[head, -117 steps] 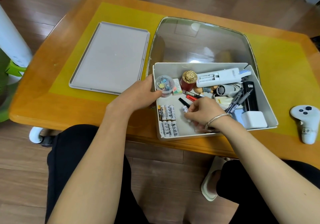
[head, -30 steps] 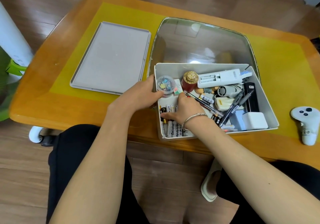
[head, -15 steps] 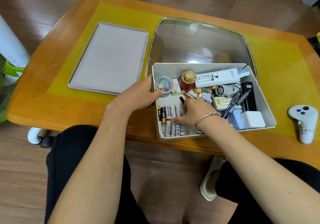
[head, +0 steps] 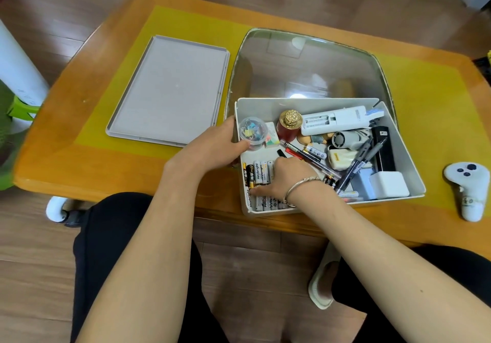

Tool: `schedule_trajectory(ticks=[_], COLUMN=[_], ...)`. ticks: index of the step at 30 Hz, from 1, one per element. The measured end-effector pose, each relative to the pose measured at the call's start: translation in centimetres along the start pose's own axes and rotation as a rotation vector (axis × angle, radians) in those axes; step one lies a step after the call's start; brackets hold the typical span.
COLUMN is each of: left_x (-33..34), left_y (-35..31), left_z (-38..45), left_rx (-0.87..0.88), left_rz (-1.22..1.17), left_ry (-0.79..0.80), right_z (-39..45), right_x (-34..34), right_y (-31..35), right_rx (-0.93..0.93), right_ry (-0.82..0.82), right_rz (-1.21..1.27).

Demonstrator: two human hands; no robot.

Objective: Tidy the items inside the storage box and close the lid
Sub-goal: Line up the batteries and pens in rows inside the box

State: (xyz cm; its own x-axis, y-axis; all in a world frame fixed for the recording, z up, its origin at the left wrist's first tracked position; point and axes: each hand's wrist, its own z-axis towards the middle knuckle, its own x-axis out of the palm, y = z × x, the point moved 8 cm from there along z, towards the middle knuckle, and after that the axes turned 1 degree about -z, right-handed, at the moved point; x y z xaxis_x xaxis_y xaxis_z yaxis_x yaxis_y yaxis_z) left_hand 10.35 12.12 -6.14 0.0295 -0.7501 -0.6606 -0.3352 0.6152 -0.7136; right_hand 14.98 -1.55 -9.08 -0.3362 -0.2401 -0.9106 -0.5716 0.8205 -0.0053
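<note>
Lid lies flat on the table, far-left of the storage box, just beside it, long axis running near-to-far, rim side up as far as we can tell. Left hand grips the box's left wall, thumb hooked over the rim next to the clear tub of clips. Box sits at the near table edge, long axis left-right, open top up, near wall close to the overhang. Right hand is down in the near-left corner, fingers curled onto the batteries; we can't tell if it's pinching one or just pushing them into line. Batteries lie in two rows, long axes near-far. Right of that: red bottle with gold cap standing upright, white remote along the far wall, pens lying diagonally, white block in the near-right corner. Controller sits on the table, off to the right of the box. Our read of the risks: batteries are round, so a nudge rolls the row apart; the upright bottle may stand too tall for the lid, or tip if the pens get dragged; pushing down near the edge could slide the box toward the lap, hence the left-hand brace. Lid needs rotating to match the box's long axis before it seats.
</note>
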Motion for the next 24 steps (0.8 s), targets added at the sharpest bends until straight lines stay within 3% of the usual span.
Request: schedule_trajectory(ticks=[6,12,16,24], left_x=[0.0,0.0,0.1,0.1], left_y=[0.1,0.1,0.1,0.1], left_z=[0.1,0.1,0.0,0.1], left_rx=[-0.002,-0.011,-0.005,-0.009], left_rz=[0.005,-0.003,-0.012,-0.007], left_ry=[-0.005,0.005,0.011,0.011], right_z=[-0.2,-0.9,-1.4,-0.6], right_x=[0.0,0.5,0.6,-1.0], right_y=[-0.3,-0.8,-1.2,-0.5], right_rx=[0.004,-0.047,0.002,-0.128], right_ry=[-0.013,0.189,0.302,0.086], right_rz=[0.082,0.157,0.348,0.319])
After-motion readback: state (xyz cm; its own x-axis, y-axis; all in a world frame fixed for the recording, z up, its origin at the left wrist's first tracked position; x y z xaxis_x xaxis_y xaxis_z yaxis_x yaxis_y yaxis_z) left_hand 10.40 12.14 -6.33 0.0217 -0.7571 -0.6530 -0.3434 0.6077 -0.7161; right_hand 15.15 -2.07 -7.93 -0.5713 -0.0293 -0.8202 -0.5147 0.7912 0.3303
